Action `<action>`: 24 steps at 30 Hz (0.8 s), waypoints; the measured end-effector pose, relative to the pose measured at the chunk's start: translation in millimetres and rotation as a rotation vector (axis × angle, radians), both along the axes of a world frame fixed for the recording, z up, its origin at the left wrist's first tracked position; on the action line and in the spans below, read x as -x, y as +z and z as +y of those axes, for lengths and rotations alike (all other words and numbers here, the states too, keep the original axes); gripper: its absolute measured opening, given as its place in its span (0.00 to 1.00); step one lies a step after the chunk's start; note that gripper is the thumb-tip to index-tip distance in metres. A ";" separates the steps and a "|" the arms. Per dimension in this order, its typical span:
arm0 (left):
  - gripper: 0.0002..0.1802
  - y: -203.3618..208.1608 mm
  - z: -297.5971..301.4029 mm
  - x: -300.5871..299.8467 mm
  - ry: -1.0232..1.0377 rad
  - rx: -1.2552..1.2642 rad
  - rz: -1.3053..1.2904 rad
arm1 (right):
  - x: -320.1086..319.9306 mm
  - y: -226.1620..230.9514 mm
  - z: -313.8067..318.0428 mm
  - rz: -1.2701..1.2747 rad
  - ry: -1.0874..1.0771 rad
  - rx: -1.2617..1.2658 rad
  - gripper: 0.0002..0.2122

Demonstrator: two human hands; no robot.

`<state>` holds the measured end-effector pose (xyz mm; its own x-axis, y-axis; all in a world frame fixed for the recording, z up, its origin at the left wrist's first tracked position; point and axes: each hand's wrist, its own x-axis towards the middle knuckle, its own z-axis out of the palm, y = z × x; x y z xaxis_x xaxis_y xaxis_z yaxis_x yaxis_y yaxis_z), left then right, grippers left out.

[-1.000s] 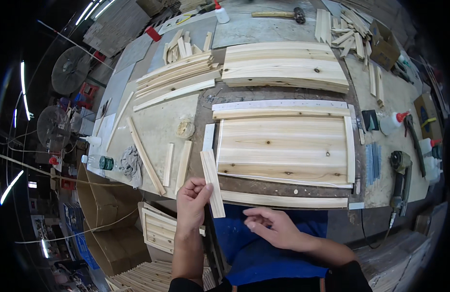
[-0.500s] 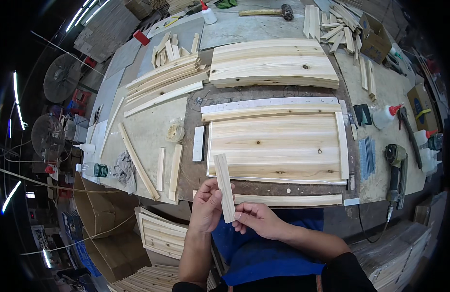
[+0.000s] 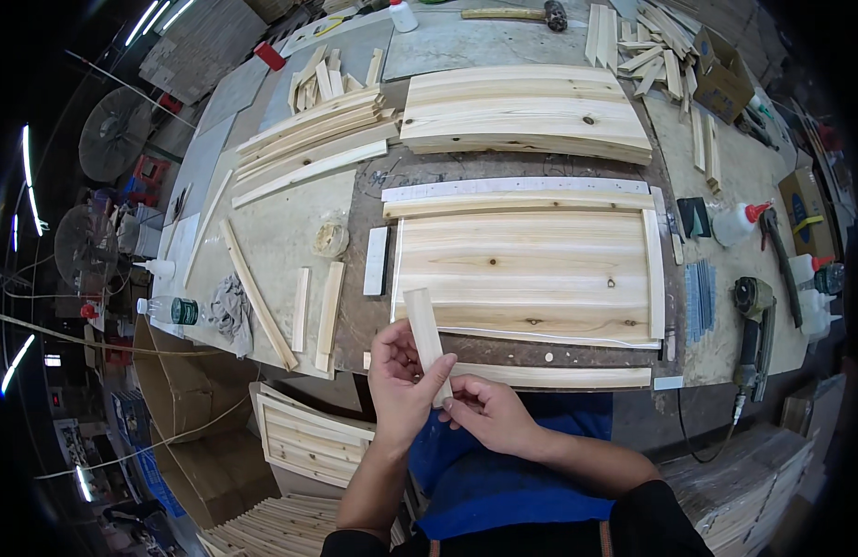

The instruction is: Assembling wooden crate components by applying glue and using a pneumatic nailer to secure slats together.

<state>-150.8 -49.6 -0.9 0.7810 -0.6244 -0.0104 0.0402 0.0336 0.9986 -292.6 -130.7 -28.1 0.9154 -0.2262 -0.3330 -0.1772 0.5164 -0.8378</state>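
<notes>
A short wooden strip [image 3: 424, 327] is tilted in front of me, over the near left corner of a wooden panel [image 3: 531, 269] on the bench. My left hand [image 3: 406, 371] wraps its fingers and thumb round the strip's middle. Pinching the lower end is my right hand [image 3: 489, 413]. Along the panel's far side runs a long wooden strip [image 3: 522, 205], and another strip [image 3: 653, 274] lies on its right edge. White beads, like glue, show along the left and near edges. One more long strip [image 3: 549, 376] lies at the bench's near edge.
Beyond the panel sits a stack of boards [image 3: 526, 111]. Loose strips [image 3: 308, 139] are piled at the far left. At right are a white glue bottle [image 3: 733, 224], blue nail strips [image 3: 700, 299] and a nail gun [image 3: 752, 334] with a hose. A block [image 3: 377, 262] lies left of the panel.
My left thumb has slid down the strip and now lies across its lower part. The strip has turned slightly and shows a paler face.
</notes>
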 end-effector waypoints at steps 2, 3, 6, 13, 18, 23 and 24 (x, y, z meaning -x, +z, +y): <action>0.29 -5.5 3.9 -6.1 0.004 -0.009 0.077 | 0.0 -1.0 -1.2 -0.003 0.015 -0.014 0.13; 0.28 -7.6 5.9 -10.4 0.002 -0.019 0.152 | 0.6 -1.7 -2.0 -0.007 0.024 -0.029 0.13; 0.27 -10.4 16.2 -19.2 0.009 -0.042 0.251 | 2.4 0.3 -3.4 -0.010 0.010 -0.073 0.12; 0.24 19.7 9.1 -32.0 0.242 -0.193 -0.625 | 16.2 11.1 -26.5 0.033 -0.013 0.248 0.12; 0.25 52.2 35.7 -56.7 -0.498 -0.324 -1.320 | 30.1 32.6 -61.3 0.073 0.192 0.616 0.13; 0.22 42.2 38.1 -52.6 -0.521 -0.351 -1.217 | 27.3 27.6 -58.7 -0.024 -0.183 0.511 0.13; 0.22 37.9 35.0 -52.2 -0.453 -0.339 -1.179 | 25.6 26.0 -56.7 -0.049 -0.334 0.427 0.13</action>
